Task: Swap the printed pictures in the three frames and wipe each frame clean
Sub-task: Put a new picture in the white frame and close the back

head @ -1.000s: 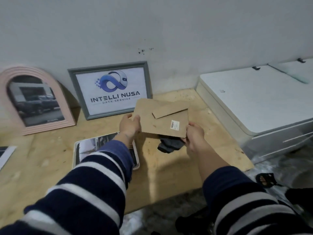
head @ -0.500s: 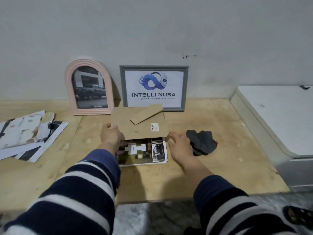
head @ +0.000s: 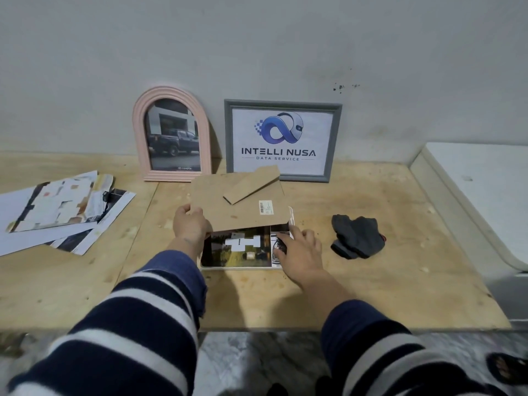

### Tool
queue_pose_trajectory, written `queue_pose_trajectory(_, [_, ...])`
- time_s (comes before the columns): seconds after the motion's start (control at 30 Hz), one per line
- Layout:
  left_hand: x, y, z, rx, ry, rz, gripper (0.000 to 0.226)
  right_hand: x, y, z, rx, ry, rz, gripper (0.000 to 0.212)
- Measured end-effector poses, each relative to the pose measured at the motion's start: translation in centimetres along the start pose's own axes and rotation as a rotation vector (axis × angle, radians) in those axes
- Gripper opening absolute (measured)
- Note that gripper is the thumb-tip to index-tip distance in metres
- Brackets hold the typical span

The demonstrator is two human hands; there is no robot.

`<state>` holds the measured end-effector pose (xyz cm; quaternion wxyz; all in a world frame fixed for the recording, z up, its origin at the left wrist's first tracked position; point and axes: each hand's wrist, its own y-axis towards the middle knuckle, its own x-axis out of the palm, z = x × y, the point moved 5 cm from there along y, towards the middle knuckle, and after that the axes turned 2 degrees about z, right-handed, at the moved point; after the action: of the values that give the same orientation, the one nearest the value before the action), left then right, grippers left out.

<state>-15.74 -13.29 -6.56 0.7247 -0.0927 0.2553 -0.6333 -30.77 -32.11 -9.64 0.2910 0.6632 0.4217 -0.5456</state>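
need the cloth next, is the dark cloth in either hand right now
No, the dark cloth lies on the table, right of the right hand.

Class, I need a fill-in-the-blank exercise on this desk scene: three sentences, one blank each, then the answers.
1. The left hand holds the brown ____ board.
2. The arched frame is coloured ____.
3. The dark cloth lies to the ____ of the right hand.

Answers: backing; pink; right
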Motion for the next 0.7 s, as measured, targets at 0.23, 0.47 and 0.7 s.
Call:
queue_pose_trajectory(0.23, [0.0,0.0,-0.1,0.000,0.012,-0.036,0.041,-2.0,1.0,1.1,0.289,0.359,0.181,0.036])
queue_pose_trajectory(0.47, [0.5,0.0,-0.8,0.022,0.039,-0.131,0.039,-3.5,3.1,1.0,0.667,1.400,-0.015,0.019])
queue_pose_trajectory(0.7, [-0.7,-0.2,-1.0,0.223,0.325,-0.174,0.038,-2.1,3.0,1.8,0.684,1.270,-0.005,0.042])
